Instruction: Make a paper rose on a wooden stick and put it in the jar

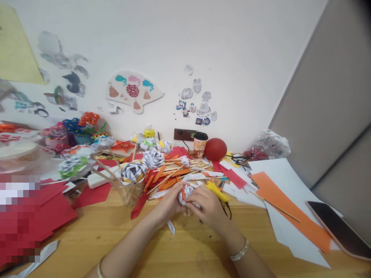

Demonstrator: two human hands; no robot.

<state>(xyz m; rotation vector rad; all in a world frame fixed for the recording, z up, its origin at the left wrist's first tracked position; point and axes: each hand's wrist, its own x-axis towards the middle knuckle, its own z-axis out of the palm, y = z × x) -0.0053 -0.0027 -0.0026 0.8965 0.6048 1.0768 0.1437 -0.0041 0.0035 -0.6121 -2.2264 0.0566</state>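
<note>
Between my two hands sits a small white paper flower (189, 191) with a bit of orange paper in it. My left hand (171, 200) is wrapped round its left side. On the other side, the fingers of my right hand (204, 202) pinch its folded petals. Just beyond my right hand lies a yellow glue gun (217, 192) with a black cord. Under my left wrist is a narrow white paper strip (171, 227). Orange paper strips (171, 181) and thin wooden sticks (174, 170) are piled behind my hands.
A clear cup (130, 195) holds paper flowers (132, 172) on sticks at the left. Red paper sheets (55, 208) lie further left. At the back stand a coffee cup (199, 146) and red balloon (216, 149). White paper (278, 216), orange paper (292, 210) and a phone (339, 229) lie right.
</note>
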